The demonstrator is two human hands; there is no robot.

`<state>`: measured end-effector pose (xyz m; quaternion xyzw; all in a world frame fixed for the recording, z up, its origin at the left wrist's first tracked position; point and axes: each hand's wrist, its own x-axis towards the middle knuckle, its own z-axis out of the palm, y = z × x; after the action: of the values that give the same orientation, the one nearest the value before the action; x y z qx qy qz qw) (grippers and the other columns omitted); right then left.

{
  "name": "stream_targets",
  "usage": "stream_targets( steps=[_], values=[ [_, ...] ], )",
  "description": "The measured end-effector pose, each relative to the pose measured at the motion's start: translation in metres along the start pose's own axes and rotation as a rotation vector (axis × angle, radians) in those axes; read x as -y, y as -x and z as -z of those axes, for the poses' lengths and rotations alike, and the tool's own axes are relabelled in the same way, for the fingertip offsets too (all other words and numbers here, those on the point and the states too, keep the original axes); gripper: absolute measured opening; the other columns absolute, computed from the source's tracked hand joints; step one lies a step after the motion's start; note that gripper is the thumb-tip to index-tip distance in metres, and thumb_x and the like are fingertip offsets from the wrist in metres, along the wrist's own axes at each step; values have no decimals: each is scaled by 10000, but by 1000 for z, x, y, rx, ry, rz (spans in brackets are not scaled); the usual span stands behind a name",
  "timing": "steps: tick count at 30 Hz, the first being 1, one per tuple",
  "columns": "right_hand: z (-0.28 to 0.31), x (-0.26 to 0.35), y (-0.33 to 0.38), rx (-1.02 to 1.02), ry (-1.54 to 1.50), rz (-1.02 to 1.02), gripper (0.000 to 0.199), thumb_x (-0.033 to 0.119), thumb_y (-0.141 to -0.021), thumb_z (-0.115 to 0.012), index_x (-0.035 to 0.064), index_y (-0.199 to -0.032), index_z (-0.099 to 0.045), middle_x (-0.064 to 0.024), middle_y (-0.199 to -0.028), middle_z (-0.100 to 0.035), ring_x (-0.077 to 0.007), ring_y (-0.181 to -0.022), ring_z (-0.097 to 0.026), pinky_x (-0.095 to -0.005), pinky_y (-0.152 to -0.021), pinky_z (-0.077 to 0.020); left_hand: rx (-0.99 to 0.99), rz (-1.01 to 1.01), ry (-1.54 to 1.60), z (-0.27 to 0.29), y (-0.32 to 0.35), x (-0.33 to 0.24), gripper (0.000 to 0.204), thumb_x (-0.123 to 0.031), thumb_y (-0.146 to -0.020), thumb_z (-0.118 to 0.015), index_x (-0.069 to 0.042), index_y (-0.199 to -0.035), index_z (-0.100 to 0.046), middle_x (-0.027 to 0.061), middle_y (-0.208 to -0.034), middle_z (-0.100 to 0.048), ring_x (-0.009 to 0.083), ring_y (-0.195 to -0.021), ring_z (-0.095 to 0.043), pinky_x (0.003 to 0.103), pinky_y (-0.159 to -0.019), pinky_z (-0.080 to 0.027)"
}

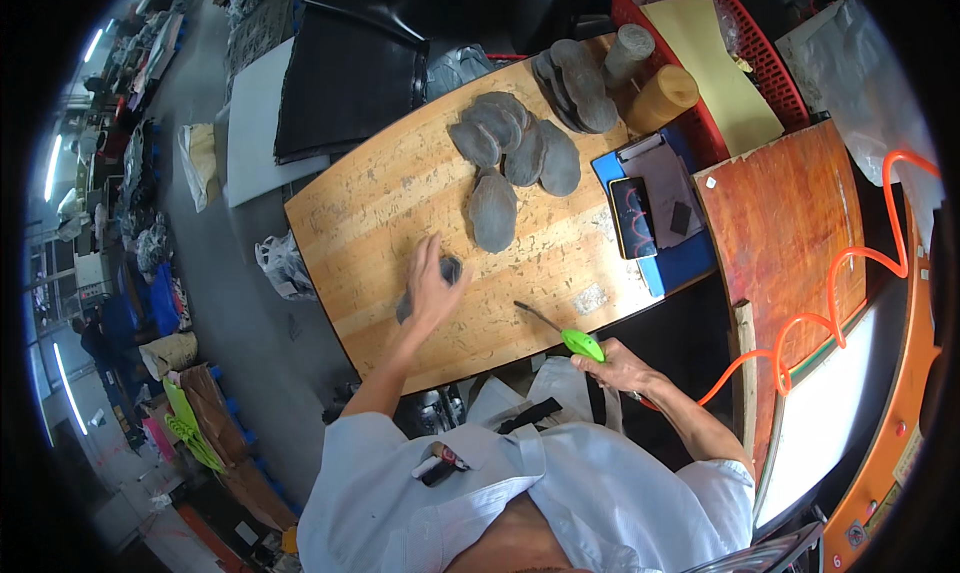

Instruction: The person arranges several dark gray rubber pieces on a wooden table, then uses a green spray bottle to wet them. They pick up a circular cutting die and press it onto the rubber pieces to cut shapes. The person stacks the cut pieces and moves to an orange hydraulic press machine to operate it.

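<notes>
My left hand (434,291) is over a dark grey oval piece (451,270) on the wooden table, its fingers stretched out and slightly blurred. Most of that piece is hidden under the hand, and I cannot tell if the hand presses on it. In my right hand (622,366), at the table's near edge, is a green air blow gun (582,345). Its thin nozzle points left over the tabletop, and an orange coiled hose (835,318) trails off to the right. Just beyond my left hand lies another grey oval piece (493,211).
More grey oval pieces (540,156) overlap farther back, near a stack (578,88) of them. A phone (632,218) lies on a blue clipboard (652,273) at the right. Behind are a tape roll (662,98) and a red basket (700,133). The table (350,223) is scattered with dark bits.
</notes>
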<state>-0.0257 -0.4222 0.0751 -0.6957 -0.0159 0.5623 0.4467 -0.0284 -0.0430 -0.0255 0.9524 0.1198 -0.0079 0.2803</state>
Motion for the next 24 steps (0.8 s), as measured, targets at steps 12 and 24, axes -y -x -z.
stream_targets(
  steps=[12,24],
  values=[
    [30,2,9,34,-253,35,546,494,-1021,-664,-18,-830,-666,-20,-586,-522,-125,-526,-540,-315,-527,-488,-163,345,471,-50,-84,-65,947,-405,-750,-893,53,-1461,-467,216,-1253,-632,344,-1189,-622,466,-1021,-524],
    [-12,48,-26,405,-171,32,530,508,-1014,-670,-5,-885,-700,-13,-630,-549,-109,-563,-556,-294,-551,-515,306,436,2004,61,-6,30,612,-381,-1001,-504,80,-1404,-514,292,-1330,-609,430,-1258,-605,491,-1106,-519]
  ],
)
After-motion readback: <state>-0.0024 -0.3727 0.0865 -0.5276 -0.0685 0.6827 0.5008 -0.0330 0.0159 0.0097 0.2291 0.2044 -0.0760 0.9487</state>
